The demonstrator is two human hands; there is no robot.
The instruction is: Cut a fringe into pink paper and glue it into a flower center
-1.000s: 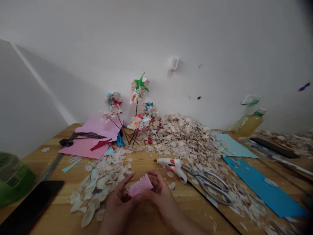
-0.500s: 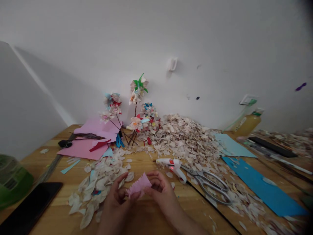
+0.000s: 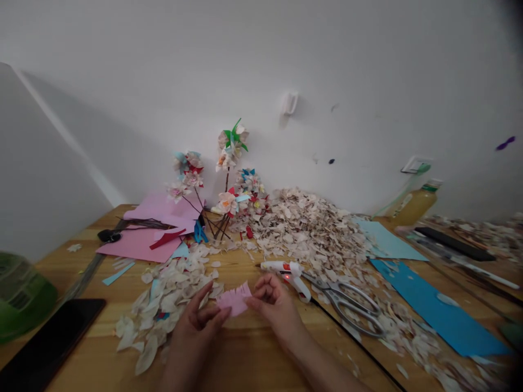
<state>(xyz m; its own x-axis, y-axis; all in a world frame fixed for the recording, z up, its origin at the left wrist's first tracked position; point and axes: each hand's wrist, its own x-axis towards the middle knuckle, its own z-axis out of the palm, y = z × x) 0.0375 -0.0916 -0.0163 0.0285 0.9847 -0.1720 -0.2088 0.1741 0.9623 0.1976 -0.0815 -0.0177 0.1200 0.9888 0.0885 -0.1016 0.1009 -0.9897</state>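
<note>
Pink paper, wooden table, white wall

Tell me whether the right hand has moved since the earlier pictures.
Yes: the right hand has shifted up and to the right, closer to the hot glue gun, which barely moves in view.

Plain white wall behind, with a small plastic hook and a wall socket plate. Angled pale panel at left. Wooden table runs along the wall. Light dim, even.
</note>
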